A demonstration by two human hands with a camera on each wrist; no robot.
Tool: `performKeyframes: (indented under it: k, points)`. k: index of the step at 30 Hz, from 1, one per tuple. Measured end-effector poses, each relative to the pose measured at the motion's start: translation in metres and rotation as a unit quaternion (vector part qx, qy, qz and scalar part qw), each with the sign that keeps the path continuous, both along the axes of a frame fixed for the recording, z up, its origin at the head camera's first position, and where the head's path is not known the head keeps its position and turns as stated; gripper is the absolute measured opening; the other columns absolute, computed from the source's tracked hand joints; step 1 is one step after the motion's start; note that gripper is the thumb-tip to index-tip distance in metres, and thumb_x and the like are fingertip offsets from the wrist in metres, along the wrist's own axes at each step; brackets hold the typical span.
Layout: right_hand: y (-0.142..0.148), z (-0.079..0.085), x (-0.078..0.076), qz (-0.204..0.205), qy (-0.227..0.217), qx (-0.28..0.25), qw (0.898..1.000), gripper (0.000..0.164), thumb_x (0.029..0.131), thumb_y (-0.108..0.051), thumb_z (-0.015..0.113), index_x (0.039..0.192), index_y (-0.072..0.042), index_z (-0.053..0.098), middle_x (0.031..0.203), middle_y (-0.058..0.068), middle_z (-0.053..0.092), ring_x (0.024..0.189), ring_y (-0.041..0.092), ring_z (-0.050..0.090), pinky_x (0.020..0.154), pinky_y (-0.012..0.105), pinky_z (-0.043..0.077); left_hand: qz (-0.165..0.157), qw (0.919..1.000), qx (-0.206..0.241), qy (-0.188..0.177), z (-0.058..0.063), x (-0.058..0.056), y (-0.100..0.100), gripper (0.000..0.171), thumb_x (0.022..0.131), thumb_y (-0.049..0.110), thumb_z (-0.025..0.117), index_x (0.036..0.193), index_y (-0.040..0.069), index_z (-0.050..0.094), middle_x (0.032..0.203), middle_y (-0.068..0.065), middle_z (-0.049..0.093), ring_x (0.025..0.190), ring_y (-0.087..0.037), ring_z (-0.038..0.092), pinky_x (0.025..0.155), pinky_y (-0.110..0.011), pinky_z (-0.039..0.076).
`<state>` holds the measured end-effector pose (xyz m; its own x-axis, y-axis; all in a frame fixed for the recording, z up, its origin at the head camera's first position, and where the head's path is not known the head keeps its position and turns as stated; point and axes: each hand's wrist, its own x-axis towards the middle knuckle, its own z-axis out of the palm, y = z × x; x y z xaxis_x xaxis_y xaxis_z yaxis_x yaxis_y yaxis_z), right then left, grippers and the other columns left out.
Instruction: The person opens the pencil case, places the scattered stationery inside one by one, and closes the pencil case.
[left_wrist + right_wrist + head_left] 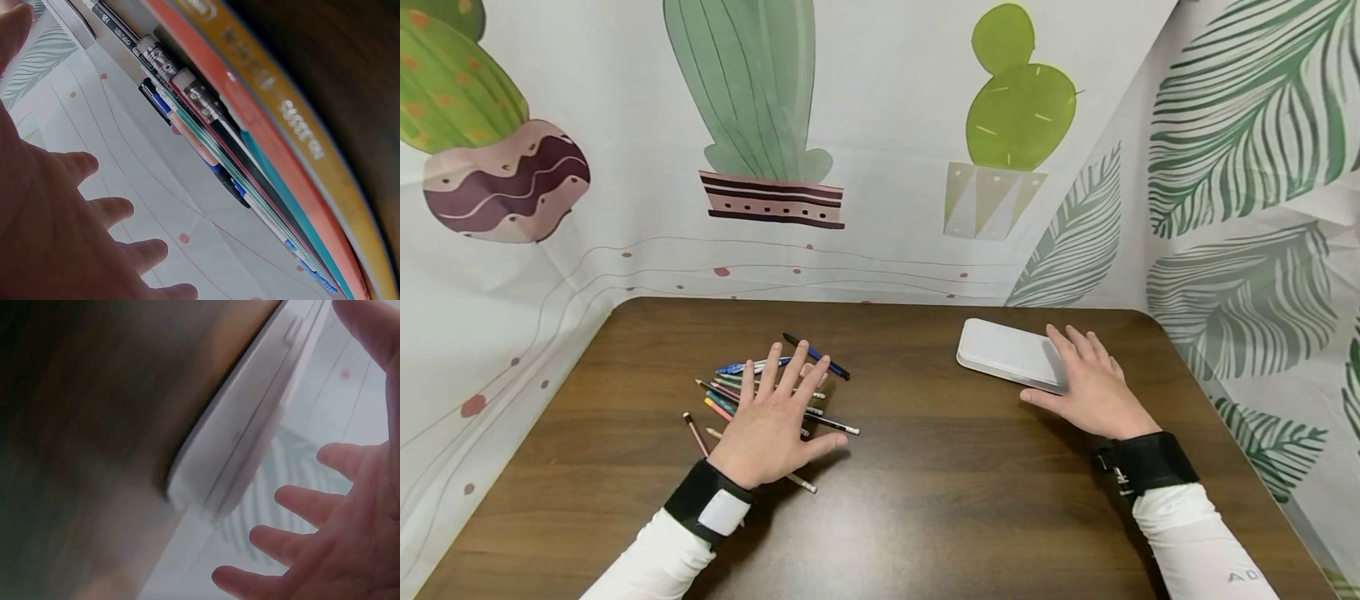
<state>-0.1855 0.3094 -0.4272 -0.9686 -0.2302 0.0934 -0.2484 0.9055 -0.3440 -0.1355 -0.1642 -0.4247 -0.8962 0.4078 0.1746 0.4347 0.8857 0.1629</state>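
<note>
Hovering apart, fingers spread: left hand [767, 432] above pencils [721, 402], right hand [1093, 389] above the right end of the case [1007, 352], which lies near the table's [925, 500] far edge, long axis slightly oblique.

Near the counter's [925, 483] right edge, my right sleeve [1195, 542] shows "AD". Under my left grip [771, 433], toward the left edge, 1 black pencil [119, 34] seems to read "HB" and "deli"; 1 yellow pencil [269, 87] shows "No", digits blurred.
</note>
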Motion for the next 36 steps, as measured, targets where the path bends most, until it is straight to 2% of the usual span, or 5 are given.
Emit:
performKeyframes:
  k: [5, 11, 29, 36]
  points:
    - [0.015, -0.005, -0.006, -0.004, -0.029, -0.022, 0.999, 0.121, 0.086, -0.062, 0.082, 0.168, -0.003, 0.016, 0.166, 0.036, 0.021, 0.150, 0.063, 0.016, 0.110, 0.084, 0.019, 0.001, 1.0000, 0.000, -0.001, 0.000, 0.000, 0.000, 0.108, 0.087, 0.078, 0.068, 0.169, 0.019, 0.029, 0.177, -0.013, 0.010, 0.161, -0.045, 0.000, 0.121, -0.075, 0.006]
    - [0.023, -0.007, -0.008, 0.009, -0.045, -0.044, 0.998, 0.121, 0.087, -0.054, 0.085, 0.167, 0.001, 0.014, 0.166, 0.037, 0.021, 0.149, 0.063, 0.017, 0.113, 0.078, 0.022, 0.002, 1.0000, 0.001, 0.002, 0.000, 0.000, 0.000, 0.108, 0.087, 0.076, 0.070, 0.169, 0.019, 0.029, 0.177, -0.014, 0.011, 0.161, -0.045, 0.001, 0.121, -0.076, 0.006]
    - [0.029, -0.007, -0.008, 0.033, -0.037, -0.052, 0.997, 0.099, 0.094, -0.035, 0.083, 0.162, 0.009, 0.025, 0.160, 0.037, 0.031, 0.146, 0.059, 0.026, 0.113, 0.073, 0.029, 0.003, 1.0000, -0.003, 0.000, 0.002, 0.001, -0.001, 0.108, 0.088, 0.079, 0.066, 0.169, 0.018, 0.030, 0.177, -0.014, 0.011, 0.161, -0.045, 0.001, 0.121, -0.076, 0.007]
    - [0.028, -0.007, -0.007, 0.037, -0.045, -0.046, 0.997, 0.097, 0.096, -0.037, 0.080, 0.161, 0.009, 0.026, 0.160, 0.037, 0.031, 0.146, 0.058, 0.028, 0.113, 0.072, 0.030, 0.003, 1.0000, -0.004, 0.001, 0.002, 0.000, -0.002, 0.109, 0.087, 0.080, 0.066, 0.169, 0.018, 0.030, 0.177, -0.014, 0.011, 0.161, -0.045, 0.002, 0.121, -0.076, 0.007]
